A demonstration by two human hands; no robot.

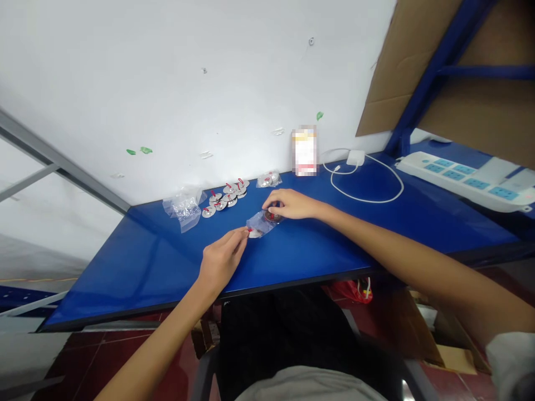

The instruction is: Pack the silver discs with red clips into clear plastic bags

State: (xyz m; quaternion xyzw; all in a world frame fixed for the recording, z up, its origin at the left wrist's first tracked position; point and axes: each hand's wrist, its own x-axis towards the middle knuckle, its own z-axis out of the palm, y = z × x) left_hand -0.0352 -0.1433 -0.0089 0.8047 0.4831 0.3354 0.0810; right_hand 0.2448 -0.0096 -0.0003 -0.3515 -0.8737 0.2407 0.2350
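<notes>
A small clear plastic bag (pixel 262 224) lies slanted on the blue table between my two hands. My left hand (pixel 223 257) is closed, pinching the red loop of a silver finger cymbal (pixel 254 234) at the bag's near-left end. My right hand (pixel 290 204) curls over the bag's far-right end, its fingers closed on the plastic. Under those fingers a darker-looking finger cymbal (pixel 273 216) with a red loop shows, apparently inside the bag. Further back on the left, several loose finger cymbals (pixel 229 197) with red loops lie in an overlapping cluster.
Clear plastic bags (pixel 184 209) are heaped by the wall at the left. A bagged pair of cymbals (pixel 268 179) lies at the back. A blurred card (pixel 305 151) leans on the wall. To the right are a white charger cable (pixel 368 199) and a power strip (pixel 463 179).
</notes>
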